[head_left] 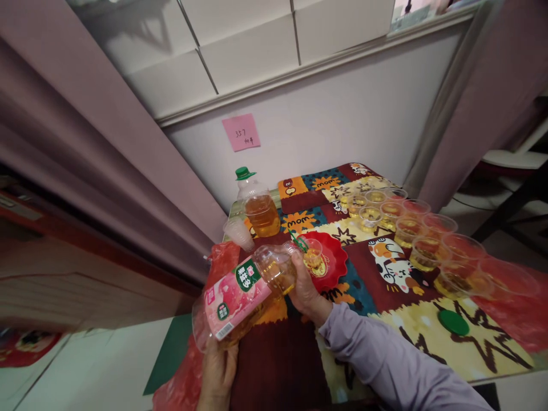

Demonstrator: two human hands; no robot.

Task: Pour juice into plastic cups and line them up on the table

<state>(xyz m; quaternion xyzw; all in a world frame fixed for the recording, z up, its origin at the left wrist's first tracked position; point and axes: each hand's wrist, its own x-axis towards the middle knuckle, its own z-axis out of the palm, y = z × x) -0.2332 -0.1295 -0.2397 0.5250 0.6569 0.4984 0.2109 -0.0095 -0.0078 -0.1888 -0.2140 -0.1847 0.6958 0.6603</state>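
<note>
A large juice bottle (240,294) with a pink label lies tilted in the air, its uncapped neck toward the upper right. My left hand (219,365) supports its base from below. My right hand (306,288) is wrapped round the bottle near its neck. Beyond the mouth, a clear plastic cup (314,254) with yellow liquid stands on a red scalloped plate (338,271). A thin green strip (298,242) shows by the mouth; I cannot tell whether it is attached to the bottle. Amber juice fills part of the bottle.
Behind stands another juice bottle (263,214) with a green cap, beside stacked clear cups (238,233). Several filled cups (409,228) line the right side of the patterned tablecloth (282,365). A loose green cap (454,322) lies near the front. Red plastic bags (222,262) hang at the left.
</note>
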